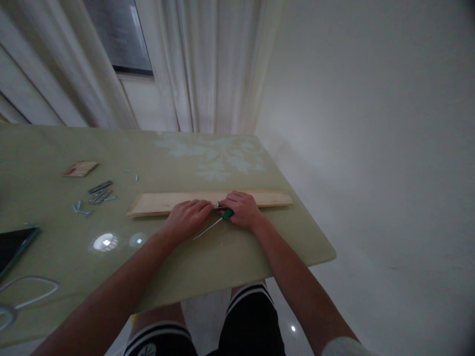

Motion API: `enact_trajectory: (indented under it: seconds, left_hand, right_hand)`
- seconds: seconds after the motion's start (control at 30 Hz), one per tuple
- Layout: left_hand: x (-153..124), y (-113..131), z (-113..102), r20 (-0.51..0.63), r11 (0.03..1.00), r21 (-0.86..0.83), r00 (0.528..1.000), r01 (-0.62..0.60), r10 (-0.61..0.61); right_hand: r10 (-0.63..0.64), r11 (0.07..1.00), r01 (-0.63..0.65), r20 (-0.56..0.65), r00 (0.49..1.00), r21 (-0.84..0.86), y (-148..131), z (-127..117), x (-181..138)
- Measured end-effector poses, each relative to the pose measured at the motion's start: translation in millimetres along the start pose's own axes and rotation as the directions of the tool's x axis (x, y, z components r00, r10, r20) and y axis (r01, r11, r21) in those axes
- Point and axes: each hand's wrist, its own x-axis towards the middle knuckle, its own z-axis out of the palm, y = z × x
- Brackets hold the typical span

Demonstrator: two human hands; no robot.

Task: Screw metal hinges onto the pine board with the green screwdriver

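Observation:
A long, pale wooden board (152,202) lies across the table in front of me. My left hand (189,216) is closed over the near edge of its middle, thumb hidden. Just to the right, my right hand (242,209) is also at the board, with its fingers bent. A screwdriver (211,227) with a green handle is tucked in that hand, its shaft pointing down and left over the tabletop. Between the fingertips of both hands sits a small shiny metal piece (218,204), too small to make out fully.
Left of the board lie metal brackets (100,196), loose screws (79,207) and a small wood piece (80,168). A dark flat device (17,247) and a white cable (33,278) are at the left edge. The table's right corner (330,254) is near a wall.

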Motion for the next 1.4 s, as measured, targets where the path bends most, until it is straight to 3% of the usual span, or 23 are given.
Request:
enact_trajectory:
  seconds: [0.23, 0.5, 0.87, 1.1, 1.4]
  left_hand:
    - [-1.6, -22.3, -11.5, -0.023, 0.989, -0.149, 1.000, 0.001, -0.005]
    - [1.5, -10.8, -1.7, -0.040, 0.986, -0.162, 0.998, 0.031, -0.038]
    - [8.0, -10.4, -5.4, 0.013, 0.990, -0.138, 0.999, -0.029, 0.031]
    - [9.8, -12.0, -4.6, 0.021, 0.976, -0.218, 1.000, 0.026, -0.022]
    - [15.4, -13.3, -8.2, 0.023, 0.955, -0.294, 0.999, 0.043, -0.038]
  right_hand:
    - [0.005, 1.000, -0.005, -0.034, 0.999, -0.004, 0.0, 2.1, -1.1]
    - [0.001, 1.000, -0.002, -0.053, 0.999, -0.002, -1.0, 2.6, -1.6]
    - [-0.024, 1.000, 0.023, -0.076, 0.997, -0.015, -3.0, 0.6, -1.0]
    - [-0.017, 0.999, 0.014, -0.081, 0.997, -0.048, -2.9, 2.7, -2.4]
    - [-0.130, 0.983, 0.120, -0.061, 0.990, -0.141, -11.0, 5.1, -1.5]
